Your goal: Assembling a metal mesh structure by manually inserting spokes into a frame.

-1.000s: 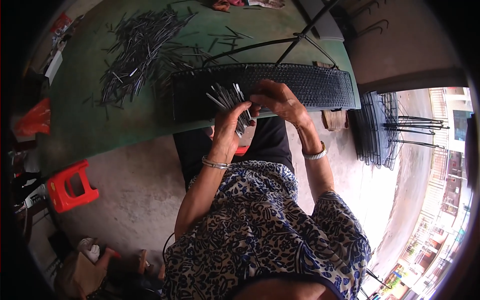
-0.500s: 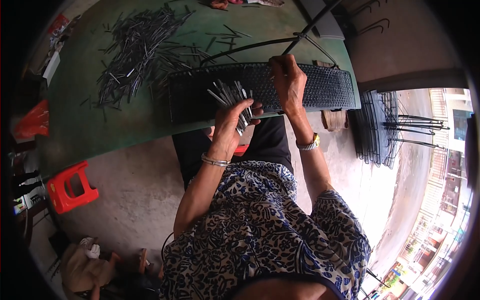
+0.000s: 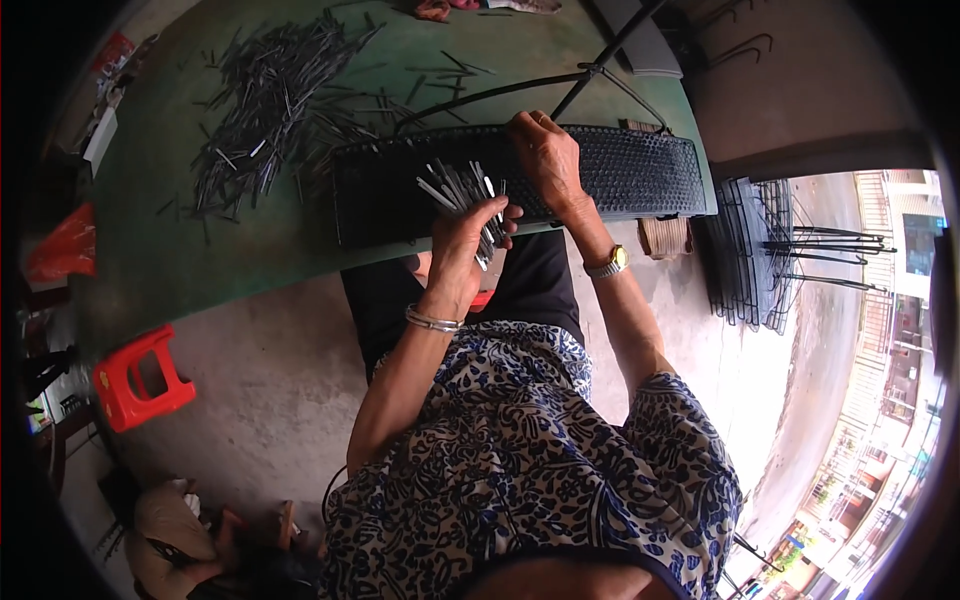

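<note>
We count 1 green table [image 3: 135,225], and on it 1 black mesh panel [image 3: 640,170] along the near edge and 1 heap of thin dark strips [image 3: 265,110], too many and too tangled for us to number. We also see 1 red stool [image 3: 122,398] on the floor at left and 1 stack of black wire racks [image 3: 745,265] at right. Of the 2 hands, the left hand [image 3: 465,235] is closed around 1 bundle of strips [image 3: 450,190], which fan out before the panel. The right hand [image 3: 548,160] has its fingers curled in at the panel's far edge; we cannot tell whether they pinch anything.
</note>
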`<state>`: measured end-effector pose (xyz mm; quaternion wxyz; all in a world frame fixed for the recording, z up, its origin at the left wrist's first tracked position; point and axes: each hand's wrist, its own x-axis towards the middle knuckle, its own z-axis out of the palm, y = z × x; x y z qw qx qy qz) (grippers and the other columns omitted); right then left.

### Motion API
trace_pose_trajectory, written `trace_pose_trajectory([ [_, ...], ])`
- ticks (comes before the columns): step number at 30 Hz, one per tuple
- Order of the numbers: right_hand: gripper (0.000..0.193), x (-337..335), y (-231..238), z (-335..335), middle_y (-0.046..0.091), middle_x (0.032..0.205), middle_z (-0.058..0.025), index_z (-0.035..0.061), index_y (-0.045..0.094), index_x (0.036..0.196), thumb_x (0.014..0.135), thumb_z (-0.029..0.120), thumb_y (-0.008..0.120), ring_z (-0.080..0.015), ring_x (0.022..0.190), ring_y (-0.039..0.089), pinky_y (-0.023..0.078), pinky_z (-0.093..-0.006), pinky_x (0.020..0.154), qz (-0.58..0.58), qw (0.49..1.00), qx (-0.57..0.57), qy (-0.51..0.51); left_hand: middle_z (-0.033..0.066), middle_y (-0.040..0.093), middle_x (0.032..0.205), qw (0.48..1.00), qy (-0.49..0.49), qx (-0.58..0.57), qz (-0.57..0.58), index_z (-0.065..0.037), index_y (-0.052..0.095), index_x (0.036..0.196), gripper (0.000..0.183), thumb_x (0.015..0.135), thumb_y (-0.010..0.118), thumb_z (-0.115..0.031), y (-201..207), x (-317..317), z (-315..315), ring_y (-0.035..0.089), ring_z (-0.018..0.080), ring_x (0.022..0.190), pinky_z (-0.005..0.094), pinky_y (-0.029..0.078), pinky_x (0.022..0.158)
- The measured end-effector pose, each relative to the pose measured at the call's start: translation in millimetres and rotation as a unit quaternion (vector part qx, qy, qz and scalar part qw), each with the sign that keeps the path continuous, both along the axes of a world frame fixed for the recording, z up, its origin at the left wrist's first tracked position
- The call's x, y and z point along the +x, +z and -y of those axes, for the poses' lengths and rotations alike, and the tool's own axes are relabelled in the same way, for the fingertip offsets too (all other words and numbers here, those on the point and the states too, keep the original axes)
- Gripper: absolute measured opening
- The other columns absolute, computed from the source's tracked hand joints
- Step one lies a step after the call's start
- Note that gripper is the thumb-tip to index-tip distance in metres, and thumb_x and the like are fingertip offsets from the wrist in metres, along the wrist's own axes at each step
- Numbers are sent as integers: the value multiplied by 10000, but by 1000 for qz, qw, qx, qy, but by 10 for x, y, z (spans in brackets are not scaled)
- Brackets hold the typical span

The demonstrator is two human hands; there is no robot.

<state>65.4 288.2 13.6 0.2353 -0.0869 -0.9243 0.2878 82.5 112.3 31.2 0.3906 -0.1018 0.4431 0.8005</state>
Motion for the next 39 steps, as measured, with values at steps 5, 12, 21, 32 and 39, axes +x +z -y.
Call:
trace_pose_trajectory([
  [5,162,284,201,52,662,827,-111,28,650,994,892,153,642,-226,717,659,499,-317,637,40,998,-36,-40,97,698,793,1000,14,-1,-11,-7,655,921,161,825,695,-130,7,29,-36,641,147,632,260,495,526],
  [12,144,585,494,145,672,781,-90,-37,615,951,902,98,615,-133,673,646,505,-270,625,172,902,-377,122,102,694,832,999,16,-3,-41,-5,657,908,146,827,689,-122,66,47,-52,672,173,694,310,560,582],
  [21,98,121,82,-103,679,816,-122,17,589,976,894,68,605,-208,698,667,511,-308,633,-117,987,-63,-85,128,691,828,998,19,47,41,-6,653,942,153,844,694,-116,38,16,-106,687,205,711,347,599,638],
  [32,136,186,31,-34,642,890,-132,46,620,967,899,161,604,-278,804,642,502,-367,668,20,997,42,-61,79,700,832,1000,-12,-17,-9,-41,660,978,149,867,664,-140,67,12,-76,672,152,706,265,503,596],
  [39,183,530,482,103,652,771,-106,-21,613,980,905,145,617,-164,733,649,501,-309,643,173,945,-267,73,94,699,832,999,0,-24,-31,-17,661,956,164,839,683,-129,11,25,-46,687,170,700,281,535,538],
])
